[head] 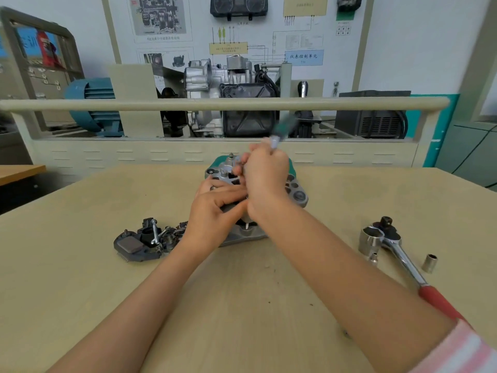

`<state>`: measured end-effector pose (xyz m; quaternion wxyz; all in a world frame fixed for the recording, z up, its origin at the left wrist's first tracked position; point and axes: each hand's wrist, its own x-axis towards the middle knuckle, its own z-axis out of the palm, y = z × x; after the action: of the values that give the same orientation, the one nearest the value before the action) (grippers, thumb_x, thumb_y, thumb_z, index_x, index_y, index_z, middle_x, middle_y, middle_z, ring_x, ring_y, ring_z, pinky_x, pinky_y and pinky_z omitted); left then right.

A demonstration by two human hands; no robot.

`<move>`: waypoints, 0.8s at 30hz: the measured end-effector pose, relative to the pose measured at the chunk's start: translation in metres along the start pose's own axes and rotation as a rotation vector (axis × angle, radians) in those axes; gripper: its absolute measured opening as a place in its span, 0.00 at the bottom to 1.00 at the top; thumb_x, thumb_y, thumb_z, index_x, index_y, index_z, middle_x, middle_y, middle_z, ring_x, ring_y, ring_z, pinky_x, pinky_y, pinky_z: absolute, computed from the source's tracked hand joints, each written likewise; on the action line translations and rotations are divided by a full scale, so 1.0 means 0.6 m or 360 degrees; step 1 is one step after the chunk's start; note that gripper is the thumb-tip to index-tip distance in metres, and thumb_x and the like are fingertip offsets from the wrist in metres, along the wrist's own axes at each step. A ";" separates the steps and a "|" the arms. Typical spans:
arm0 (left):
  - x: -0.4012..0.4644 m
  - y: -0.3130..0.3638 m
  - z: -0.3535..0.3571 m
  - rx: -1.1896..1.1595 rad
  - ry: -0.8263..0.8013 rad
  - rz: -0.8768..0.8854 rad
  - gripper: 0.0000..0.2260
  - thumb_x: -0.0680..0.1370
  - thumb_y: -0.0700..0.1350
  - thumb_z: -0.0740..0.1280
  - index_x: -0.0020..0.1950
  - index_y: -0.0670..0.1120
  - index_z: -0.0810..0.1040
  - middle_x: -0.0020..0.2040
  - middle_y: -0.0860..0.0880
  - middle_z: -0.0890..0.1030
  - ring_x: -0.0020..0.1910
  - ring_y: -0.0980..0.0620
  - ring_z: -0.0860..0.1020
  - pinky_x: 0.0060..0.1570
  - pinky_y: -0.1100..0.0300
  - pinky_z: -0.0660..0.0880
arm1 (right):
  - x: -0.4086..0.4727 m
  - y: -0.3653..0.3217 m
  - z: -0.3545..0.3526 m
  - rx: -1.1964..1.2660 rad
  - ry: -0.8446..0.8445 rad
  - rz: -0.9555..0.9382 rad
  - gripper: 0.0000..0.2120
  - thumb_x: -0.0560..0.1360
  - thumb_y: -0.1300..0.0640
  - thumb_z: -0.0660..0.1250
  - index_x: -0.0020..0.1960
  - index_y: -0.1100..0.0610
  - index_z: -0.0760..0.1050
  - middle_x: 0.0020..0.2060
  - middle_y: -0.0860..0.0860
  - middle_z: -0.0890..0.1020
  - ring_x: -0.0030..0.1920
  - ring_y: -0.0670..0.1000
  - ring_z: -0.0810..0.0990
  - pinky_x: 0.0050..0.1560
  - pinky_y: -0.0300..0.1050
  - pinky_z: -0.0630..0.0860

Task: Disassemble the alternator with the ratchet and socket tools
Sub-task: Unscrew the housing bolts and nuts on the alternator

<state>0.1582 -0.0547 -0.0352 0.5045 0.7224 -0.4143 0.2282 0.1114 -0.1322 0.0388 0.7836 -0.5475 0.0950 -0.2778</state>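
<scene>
The silver alternator lies on the beige table, mostly hidden behind my hands. My left hand grips its near left side, fingers curled over the housing. My right hand holds a small ratchet with a green handle, blurred and pointing up and away, its head down on the top of the alternator. A bolt end shows below my hands at the alternator's near bracket.
Removed black parts and bolts lie in a heap to the left. On the right lie a large red-handled ratchet, a big socket and two small sockets. A rail and engine display stand behind the table.
</scene>
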 end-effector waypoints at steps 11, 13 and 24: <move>0.000 0.008 0.002 -0.0013 -0.0007 0.0100 0.12 0.70 0.43 0.65 0.31 0.59 0.76 0.32 0.63 0.76 0.45 0.70 0.69 0.52 0.54 0.65 | 0.003 -0.018 0.012 0.0238 0.0214 0.0121 0.08 0.78 0.65 0.53 0.41 0.58 0.63 0.27 0.51 0.68 0.22 0.46 0.67 0.23 0.37 0.62; 0.001 0.005 0.001 0.0033 -0.0034 0.0059 0.06 0.70 0.47 0.66 0.35 0.57 0.79 0.34 0.64 0.78 0.47 0.62 0.70 0.56 0.53 0.66 | 0.011 -0.018 0.012 0.0050 0.0024 0.0182 0.07 0.77 0.62 0.55 0.40 0.57 0.65 0.21 0.48 0.67 0.17 0.44 0.65 0.22 0.35 0.59; 0.003 0.001 0.001 -0.0052 0.0000 0.0042 0.11 0.72 0.43 0.72 0.53 0.51 0.81 0.50 0.83 0.67 0.60 0.64 0.66 0.64 0.57 0.64 | 0.047 -0.053 -0.005 -0.0758 -0.1548 0.0749 0.11 0.80 0.57 0.56 0.55 0.60 0.75 0.16 0.43 0.62 0.15 0.41 0.60 0.17 0.32 0.59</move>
<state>0.1583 -0.0562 -0.0339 0.5132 0.7085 -0.4273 0.2280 0.1226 -0.1576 0.0710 0.6332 -0.7371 -0.0965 0.2155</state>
